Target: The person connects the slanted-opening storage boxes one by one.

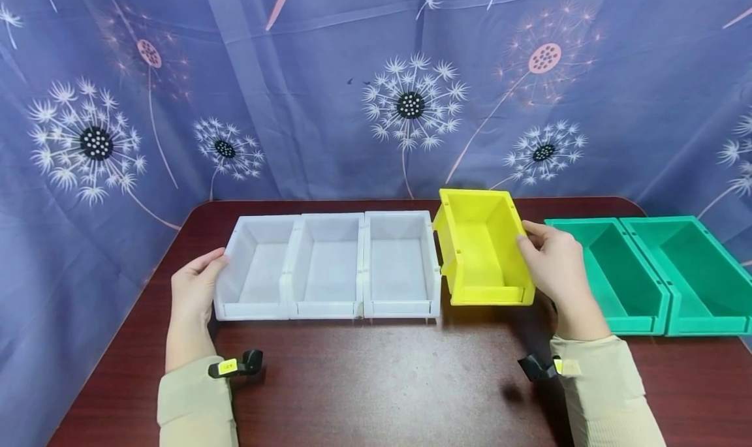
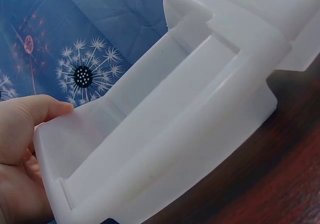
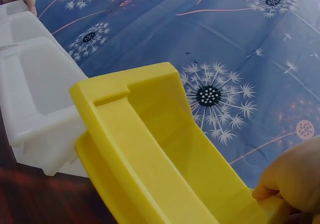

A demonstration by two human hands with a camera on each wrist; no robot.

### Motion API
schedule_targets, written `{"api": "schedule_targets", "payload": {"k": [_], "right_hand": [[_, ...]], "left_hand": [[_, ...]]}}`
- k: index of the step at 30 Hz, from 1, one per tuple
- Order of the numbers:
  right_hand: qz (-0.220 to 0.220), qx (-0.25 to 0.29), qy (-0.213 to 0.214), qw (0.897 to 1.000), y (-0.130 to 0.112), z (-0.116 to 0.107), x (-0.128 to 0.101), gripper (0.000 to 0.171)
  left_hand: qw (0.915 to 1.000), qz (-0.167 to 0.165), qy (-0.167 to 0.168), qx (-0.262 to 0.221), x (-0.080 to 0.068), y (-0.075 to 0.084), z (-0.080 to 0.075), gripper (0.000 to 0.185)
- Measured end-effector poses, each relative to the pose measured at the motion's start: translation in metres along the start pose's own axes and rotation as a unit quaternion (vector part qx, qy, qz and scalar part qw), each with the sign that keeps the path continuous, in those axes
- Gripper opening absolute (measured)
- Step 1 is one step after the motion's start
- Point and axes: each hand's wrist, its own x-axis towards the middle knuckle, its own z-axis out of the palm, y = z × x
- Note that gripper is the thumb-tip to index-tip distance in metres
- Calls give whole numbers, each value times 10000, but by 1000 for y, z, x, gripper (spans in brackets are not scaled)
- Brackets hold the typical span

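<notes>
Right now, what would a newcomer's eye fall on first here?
Probably the yellow bin, gripped by the right hand between three white bins in a row and two green bins. The left hand grips the row's left end. Next, perhaps, the dandelion-printed blue cloth behind the table.

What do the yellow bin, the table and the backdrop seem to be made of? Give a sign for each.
Yellow bin: likely moulded plastic, smooth with slight sheen; walls and rim look like one piece.
Table: wood or wood-look laminate, fairly glossy; dark reddish grain and a bright reflection.
Backdrop: probably printed cloth, mostly matte; hangs in folds with creases.
</notes>
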Motion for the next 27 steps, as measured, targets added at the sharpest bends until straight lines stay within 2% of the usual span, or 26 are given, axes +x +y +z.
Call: {"api": "schedule_targets", "payload": {"k": [7, 14, 27], "right_hand": [[-86, -30, 44, 9999, 1, 1, 0, 46], [-81, -71, 42, 9999, -1, 1, 0, 47], [-121, -201, 49, 9997, -5, 4, -2, 51]], "left_hand": [[9999, -28, -70, 113, 1, 0, 0, 41], [9999, -90, -44, -69, -1, 2, 0, 39], [9998, -114, -132, 76, -1, 3, 0, 41]]}}
